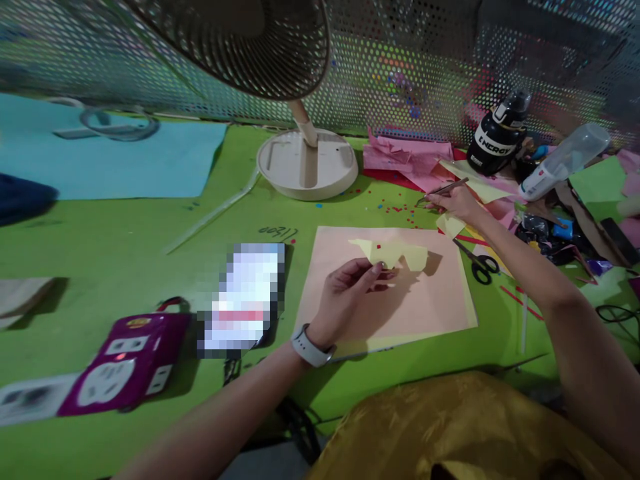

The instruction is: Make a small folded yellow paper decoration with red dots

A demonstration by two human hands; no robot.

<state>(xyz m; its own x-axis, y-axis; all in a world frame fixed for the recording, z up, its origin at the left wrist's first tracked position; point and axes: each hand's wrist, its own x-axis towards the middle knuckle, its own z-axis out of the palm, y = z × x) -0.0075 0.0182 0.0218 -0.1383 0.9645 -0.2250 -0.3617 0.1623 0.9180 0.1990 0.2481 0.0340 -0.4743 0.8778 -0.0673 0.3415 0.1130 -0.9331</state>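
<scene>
My left hand [347, 290] pinches a pale yellow cut-out paper shape [395, 253] and holds it just above a pink sheet [390, 293] lying on the green table. A small red dot sits on the yellow shape. My right hand [457, 200] reaches farther back and grips thin tweezers [440, 191], whose tips point left at tiny red paper bits [400, 209] scattered on the table. A grey watch is on my left wrist.
Black-handled scissors [479, 261] lie right of the pink sheet. A desk fan with a round base [307, 163] stands behind. A black bottle [500, 137], glue bottle [563, 163], pink paper scraps [405, 157], a phone [247, 297] and purple power strip [125, 363] surround the work.
</scene>
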